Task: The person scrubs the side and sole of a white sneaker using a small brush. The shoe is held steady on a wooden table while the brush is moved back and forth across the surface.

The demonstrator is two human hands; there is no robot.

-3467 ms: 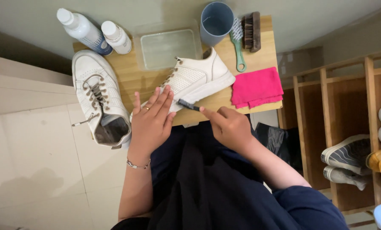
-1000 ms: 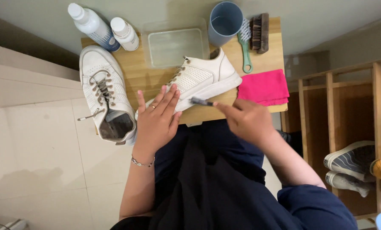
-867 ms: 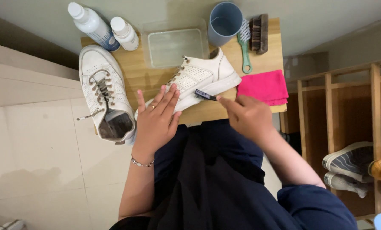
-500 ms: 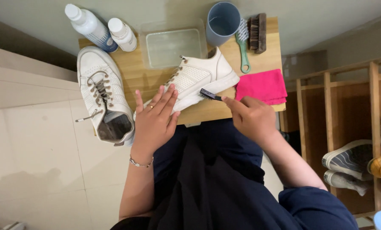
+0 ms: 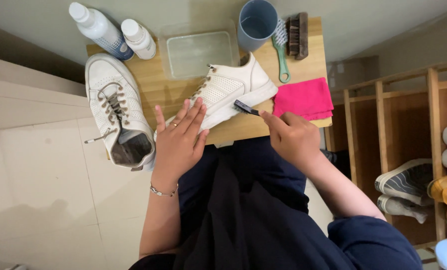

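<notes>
Left hand [image 5: 179,140] lies flat on the toe end of the white sneaker [image 5: 228,92], fingers spread and pressing it down on the wooden table [image 5: 303,65], a ring on one finger and a thin bracelet at the wrist; right hand [image 5: 292,137] pinches the handle of a small dark brush [image 5: 245,107] between thumb and fingertips, bristle head touching the sneaker's sole edge near the heel. The shoe lies on its side at the table's middle, heel toward the pink cloth [image 5: 303,98] folded just beside it. A second white sneaker [image 5: 116,115], laces loose, hangs over the table's left edge. At the back, a tall white-and-blue spray bottle [image 5: 98,30] with a patterned blue label, a shorter white bottle [image 5: 138,39] beside it, a clear rectangular plastic tray [image 5: 198,52], a blue-grey cup [image 5: 256,25], a green-handled brush [image 5: 282,50] and a brown wooden brush [image 5: 297,35]. To the right, a wooden shoe rack [image 5: 383,130] with pairs on its shelves
</notes>
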